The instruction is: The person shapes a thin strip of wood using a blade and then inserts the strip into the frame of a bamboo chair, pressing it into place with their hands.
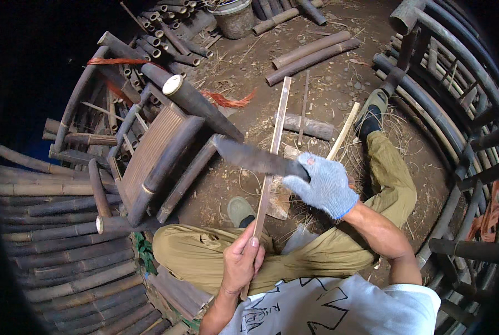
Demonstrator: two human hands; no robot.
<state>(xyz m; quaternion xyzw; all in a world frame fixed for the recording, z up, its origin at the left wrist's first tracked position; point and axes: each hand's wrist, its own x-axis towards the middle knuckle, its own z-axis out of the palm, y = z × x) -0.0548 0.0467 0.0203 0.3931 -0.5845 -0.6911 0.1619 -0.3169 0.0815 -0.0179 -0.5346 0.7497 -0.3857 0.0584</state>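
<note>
A long, narrow bamboo strip [281, 114] runs from my lap out over the ground, pale along its upper length. My bare left hand [241, 261] is closed round its near part, the thumb on top. In a pale knitted glove, my right hand [324, 185] grips the handle of a broad-bladed knife [246, 155]. The blade points left and crosses over the strip, slightly blurred; whether it touches cannot be made out. Below the crossing, a pale block [278, 205] sits on the ground between my feet.
A bamboo chair [154, 151] stands close on the left, beside a slatted bamboo surface [73, 259]. Bamboo framework [456, 128] curves along the right. Ahead lie a short log [311, 127], split bamboo pieces [313, 56], cut poles [168, 42] and a bucket [232, 19]. Shavings litter the dirt floor.
</note>
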